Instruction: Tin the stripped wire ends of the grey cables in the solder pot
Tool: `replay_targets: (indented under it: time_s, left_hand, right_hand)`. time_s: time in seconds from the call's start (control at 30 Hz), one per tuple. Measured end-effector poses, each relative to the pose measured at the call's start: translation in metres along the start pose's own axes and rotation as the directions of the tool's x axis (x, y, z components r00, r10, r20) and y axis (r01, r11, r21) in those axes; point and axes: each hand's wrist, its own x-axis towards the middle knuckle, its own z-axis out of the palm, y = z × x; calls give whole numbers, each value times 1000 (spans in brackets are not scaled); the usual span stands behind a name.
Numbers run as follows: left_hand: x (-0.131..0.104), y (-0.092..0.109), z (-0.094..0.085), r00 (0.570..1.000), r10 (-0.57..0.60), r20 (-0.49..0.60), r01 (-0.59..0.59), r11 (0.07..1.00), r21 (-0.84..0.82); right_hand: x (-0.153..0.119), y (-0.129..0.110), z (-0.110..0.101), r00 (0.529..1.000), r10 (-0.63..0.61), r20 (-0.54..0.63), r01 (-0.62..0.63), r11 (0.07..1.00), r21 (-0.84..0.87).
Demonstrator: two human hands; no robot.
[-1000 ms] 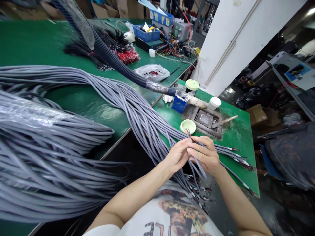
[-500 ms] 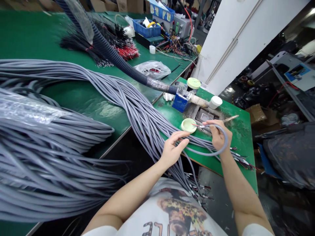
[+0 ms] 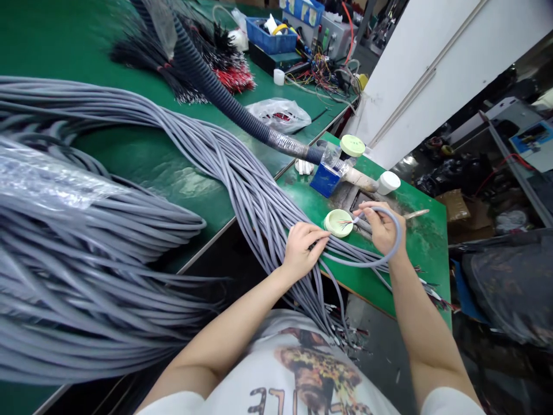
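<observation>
"Head view: where's the gray cable (image 3: 397, 235)?"
"Pinched near its end by the right hand (image 3: 382, 227), colored wires (image 3: 345, 223) pointing left over the pale-green cup (image 3: 330, 220), toward the near edge of the bench (image 3: 425, 246)."
"Left hand (image 3: 303, 251)?"
"At the cup's rim; can't tell whether it grips."

A gap reaches the pale cup (image 3: 339, 233) between obstructing gray cables (image 3: 254, 181) and blue box (image 3: 325, 180).

Grey cables (image 3: 246, 173) across green table (image 3: 73, 40)
</observation>
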Motion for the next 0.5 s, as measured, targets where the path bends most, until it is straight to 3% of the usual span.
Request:
replay_targets:
  time_s: [0.2, 0.5]
  left_hand:
    - [22, 4, 1, 992, 87, 95, -108, 965, 238]
    - [32, 11, 0, 973, 152, 176, -205, 918, 340]
  right_hand:
    - [-12, -13, -1, 1000, 13, 21, -13, 1000, -15]
    - [-14, -21, -2, 997, -63, 54, 67, 995, -70]
